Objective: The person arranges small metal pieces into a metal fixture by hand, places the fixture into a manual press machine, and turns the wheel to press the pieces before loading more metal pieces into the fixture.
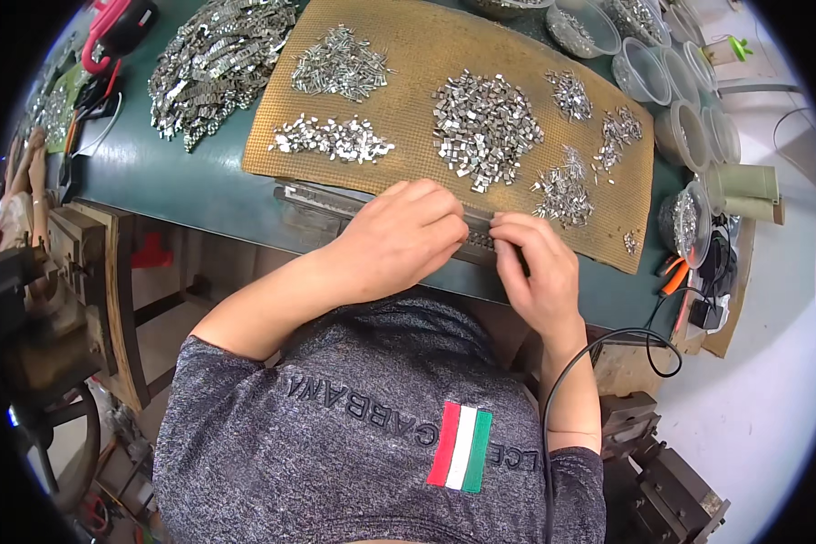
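A long dark metal bar-shaped fixture (315, 201) lies along the front edge of the table, with a row of small parts in it near my fingers. Over its middle, my left hand (406, 234) is closed with the fingers curled down; whatever is in the fingertips is hidden. Just to its right, my right hand (542, 270) is closed too, its thumb and fingers meeting at the fixture on something too small to make out. Beyond them, a tan textured mat (399, 100) bears a large pile of small square metal pieces (482, 129).
On the mat also lie small metal pins (339, 65), shiny flat pieces (330, 140) and several smaller heaps. Linked metal bands (219, 68) are piled at the left. Clear plastic tubs (642, 72) line the right side. Orange-handled pliers (675, 275) and a black cable (618, 334) are at the right.
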Demonstrator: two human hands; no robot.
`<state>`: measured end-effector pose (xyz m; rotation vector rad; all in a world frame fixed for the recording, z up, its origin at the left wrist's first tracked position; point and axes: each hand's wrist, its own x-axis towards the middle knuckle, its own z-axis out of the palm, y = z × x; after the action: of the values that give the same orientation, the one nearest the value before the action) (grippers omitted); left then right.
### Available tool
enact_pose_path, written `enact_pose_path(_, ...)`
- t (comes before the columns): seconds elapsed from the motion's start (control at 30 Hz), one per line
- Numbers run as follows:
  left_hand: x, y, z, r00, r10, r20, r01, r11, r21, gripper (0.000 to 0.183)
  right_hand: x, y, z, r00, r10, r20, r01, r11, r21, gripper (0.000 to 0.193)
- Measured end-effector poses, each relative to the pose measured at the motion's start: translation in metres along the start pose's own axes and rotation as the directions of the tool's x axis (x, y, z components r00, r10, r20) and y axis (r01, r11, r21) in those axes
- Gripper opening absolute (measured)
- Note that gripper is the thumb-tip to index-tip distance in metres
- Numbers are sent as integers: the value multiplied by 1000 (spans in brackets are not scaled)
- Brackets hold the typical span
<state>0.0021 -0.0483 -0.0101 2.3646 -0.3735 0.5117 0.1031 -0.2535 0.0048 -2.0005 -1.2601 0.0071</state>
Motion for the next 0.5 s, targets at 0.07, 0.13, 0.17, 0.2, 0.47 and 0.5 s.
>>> enact_pose_path(0.07,0,-1,-2,1000,4,3,-4,1000,-17,19,0,3,-6,996,45,-71,-41,998,56,17)
enact_pose_path(0.13,0,-1,-4,1000,10,5,-10,999,-34,18,-1,8,-13,988,130,-89,-120,987,104,16)
enact_pose_path(0.17,0,-1,-5,1000,1,18,0,999,-43,18,-1,15,-15,987,110,-119,-98,990,100,14)
enact_pose_path(0.2,0,-1,-6,999,-9,30,11,999,-51,18,0,16,-17,979,161,-122,-144,981,132,14)
enact_pose_path(0.47,2,3,-9,998,-36,50,39,997,-66,19,5,24,-17,982,155,-105,-141,981,133,13)
enact_pose_path(0.5,2,3,-10,998,-24,53,29,996,-81,19,4,25,-17,982,156,-106,-141,981,135,13)
